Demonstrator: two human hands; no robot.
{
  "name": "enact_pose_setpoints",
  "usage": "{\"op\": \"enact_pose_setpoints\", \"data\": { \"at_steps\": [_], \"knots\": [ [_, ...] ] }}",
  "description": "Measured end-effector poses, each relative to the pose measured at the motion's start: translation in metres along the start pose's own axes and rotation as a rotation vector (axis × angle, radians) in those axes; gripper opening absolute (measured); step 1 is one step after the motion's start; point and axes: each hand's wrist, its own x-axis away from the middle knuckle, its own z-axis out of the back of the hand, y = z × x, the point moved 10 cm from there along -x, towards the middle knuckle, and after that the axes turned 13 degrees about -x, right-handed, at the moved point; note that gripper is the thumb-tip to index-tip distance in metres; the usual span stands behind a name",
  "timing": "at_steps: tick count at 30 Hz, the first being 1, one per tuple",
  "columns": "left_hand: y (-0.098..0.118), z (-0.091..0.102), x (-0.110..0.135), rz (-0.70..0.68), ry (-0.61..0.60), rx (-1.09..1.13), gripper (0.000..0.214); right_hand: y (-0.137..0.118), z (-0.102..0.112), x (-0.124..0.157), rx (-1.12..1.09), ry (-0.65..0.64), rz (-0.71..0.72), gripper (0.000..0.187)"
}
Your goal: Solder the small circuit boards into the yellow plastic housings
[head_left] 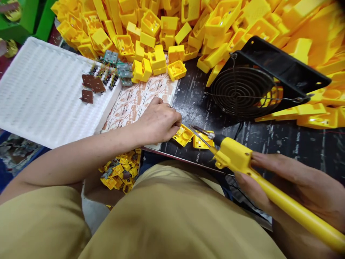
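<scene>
My right hand point(293, 190) is wrapped round a yellow soldering iron point(237, 154), whose metal tip and thin feed tube point left over the bench. Under the tip lies a small open yellow plastic housing point(201, 139). Just left of it is another yellow plastic housing point(184, 135), with small metal parts inside. My left hand point(161, 120), a ring on one finger, has its fingers curled closed at that left housing's edge. The fingertips are partly hidden behind the knuckles.
A black fan point(248, 82) with a wire guard stands at the right. Yellow housings point(151, 23) are heaped along the back. A white foam tray point(54, 93) at left bears wired circuit boards point(93, 83). Below the bench edge sits a container of yellow parts point(121, 171).
</scene>
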Motion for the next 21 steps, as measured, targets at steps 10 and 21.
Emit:
{"op": "enact_pose_setpoints", "data": {
  "at_steps": [10,21],
  "knots": [
    [0.01,0.002,-0.008,-0.073,0.014,-0.107,0.02,-0.028,-0.029,-0.021,0.099,-0.18,0.133,0.022],
    [0.016,0.004,-0.012,-0.116,-0.004,-0.225,0.016,-0.038,-0.02,-0.023,0.146,-0.245,0.225,0.007]
  ]
}}
